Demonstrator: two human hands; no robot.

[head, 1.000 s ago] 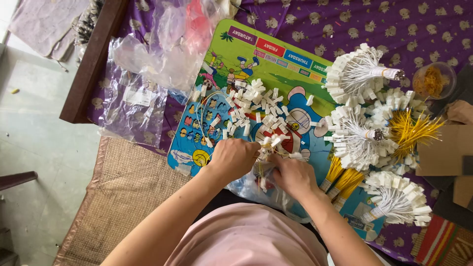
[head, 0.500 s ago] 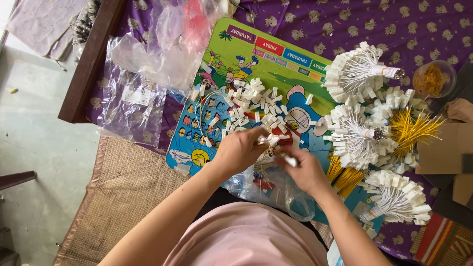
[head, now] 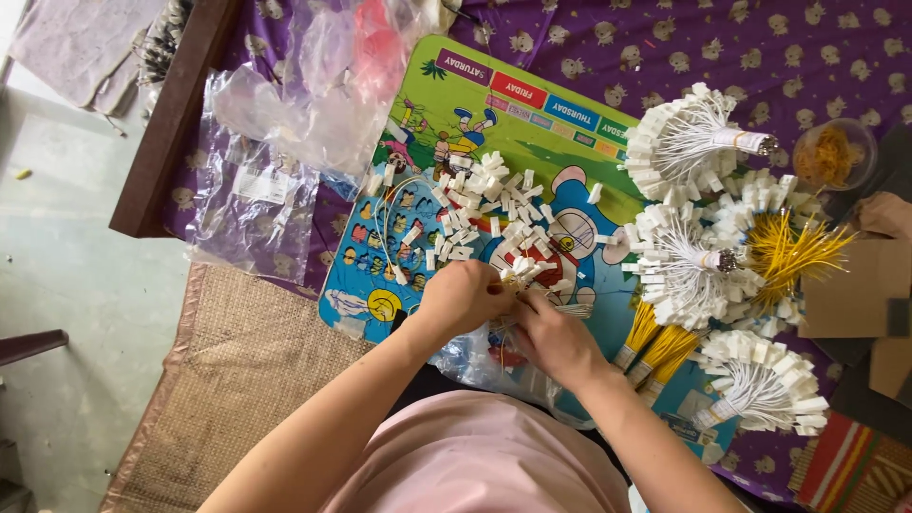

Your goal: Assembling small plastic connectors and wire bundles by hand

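My left hand (head: 463, 297) and my right hand (head: 554, 334) meet over a colourful cartoon-printed board (head: 532, 133), fingers pinched together on a small bunch of white tags with thin wires (head: 521, 282). A pile of loose white tags (head: 489, 214) lies on the board just beyond my fingers. Which hand bears the bunch is hard to tell; both grip it.
Bundles of white tagged wires (head: 689, 142) and yellow wires (head: 793, 249) lie to the right. A small clear bowl with orange bits (head: 834, 157) sits at far right. Clear plastic bags (head: 285, 133) lie at the left by a dark wooden edge (head: 171, 114). A woven mat (head: 237, 380) covers the floor.
My right hand has moved back in toward my left; both hands are now closed together on the bunch of tags near the board's front edge.
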